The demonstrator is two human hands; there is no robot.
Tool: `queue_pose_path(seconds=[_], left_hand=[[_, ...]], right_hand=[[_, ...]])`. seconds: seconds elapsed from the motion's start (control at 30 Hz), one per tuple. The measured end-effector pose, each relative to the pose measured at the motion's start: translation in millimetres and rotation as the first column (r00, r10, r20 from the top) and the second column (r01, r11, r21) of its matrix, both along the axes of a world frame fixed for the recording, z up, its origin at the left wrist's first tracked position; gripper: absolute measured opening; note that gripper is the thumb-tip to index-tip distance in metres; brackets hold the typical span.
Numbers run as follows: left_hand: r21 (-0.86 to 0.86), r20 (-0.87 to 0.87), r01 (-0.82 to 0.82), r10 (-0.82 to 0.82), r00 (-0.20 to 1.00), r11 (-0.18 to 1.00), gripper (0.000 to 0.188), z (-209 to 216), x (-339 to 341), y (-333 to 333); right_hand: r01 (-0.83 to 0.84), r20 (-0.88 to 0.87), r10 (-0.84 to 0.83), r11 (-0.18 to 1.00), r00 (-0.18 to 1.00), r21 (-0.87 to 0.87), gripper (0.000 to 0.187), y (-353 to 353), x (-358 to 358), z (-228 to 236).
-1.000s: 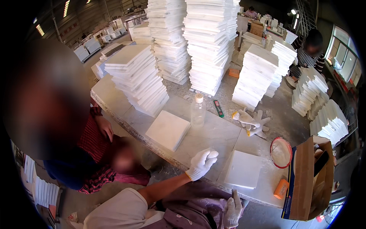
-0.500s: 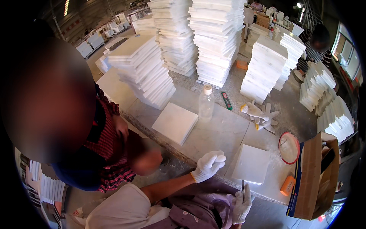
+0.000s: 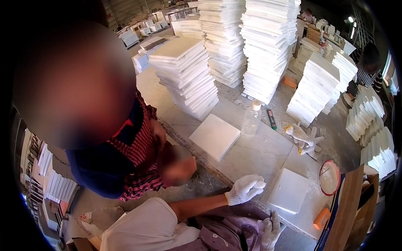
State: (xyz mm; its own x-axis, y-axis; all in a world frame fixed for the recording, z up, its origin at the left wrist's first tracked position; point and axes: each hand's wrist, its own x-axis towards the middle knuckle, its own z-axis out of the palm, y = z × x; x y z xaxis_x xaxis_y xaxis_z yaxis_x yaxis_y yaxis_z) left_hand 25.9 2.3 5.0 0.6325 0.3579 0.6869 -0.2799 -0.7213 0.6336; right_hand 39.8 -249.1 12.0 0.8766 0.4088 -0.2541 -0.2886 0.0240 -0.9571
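My left hand (image 3: pixel 246 189), in a white knitted glove, is raised over the table's near edge. Its fingers are curled together, and I see nothing in them. My right hand (image 3: pixel 271 232), also gloved, is lower and close to my purple apron (image 3: pixel 217 238). Its fingers point up beside the table edge; a dark, thin shape shows at their tips, too unclear to name. Just beyond the hands a small stack of square white tiles (image 3: pixel 289 190) lies flat, touched by neither hand. Farther left lies another flat white tile stack (image 3: pixel 215 136).
Tall white tile stacks (image 3: pixel 268 50) stand at the back. A clear bottle (image 3: pixel 251 119), a green-and-black cutter (image 3: pixel 271 119) and spare gloves (image 3: pixel 303 137) lie mid-table. To the right are a red-rimmed bowl (image 3: pixel 330 178), an orange block (image 3: pixel 322 218) and a cardboard box (image 3: pixel 345 209). A person (image 3: pixel 138 154) stands at left.
The whole view has shifted, so the table things sit farther right. My left hand stays raised with its fingers together. The thin dark tool at my right hand now shows less clearly.
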Motion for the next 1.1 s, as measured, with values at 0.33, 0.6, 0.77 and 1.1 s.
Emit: queue_pose_path(seconds=[0.33, 0.6, 0.77, 1.1], left_hand=[[-0.024, -0.068, 0.037, -0.038, 0.997, 0.999, 0.025, 2.7, 0.6, -1.2], [0.071, -0.033, 0.282, -0.280, 0.959, 0.957, 0.034, 2.7, 7.4, -4.4], [0.075, -0.046, 0.370, -0.368, 0.929, 0.926, 0.043, 17.8, 7.5, -18.4], [0.159, -0.144, 0.405, -0.384, 0.912, 0.900, 0.044, 7.6, 8.1, -21.5]], right_hand=[[-0.013, -0.019, 0.011, 0.992, 1.000, -0.124, 0.048, 8.1, 14.3, 58.2], [0.108, 0.479, 0.238, 0.801, 0.845, -0.589, 0.042, 9.4, 46.0, 75.2], [0.152, 0.552, 0.363, 0.718, 0.750, -0.679, 0.038, 28.9, 61.3, 71.6], [0.187, 0.582, 0.418, 0.678, 0.697, -0.711, 0.040, 44.2, 77.0, 58.6]])
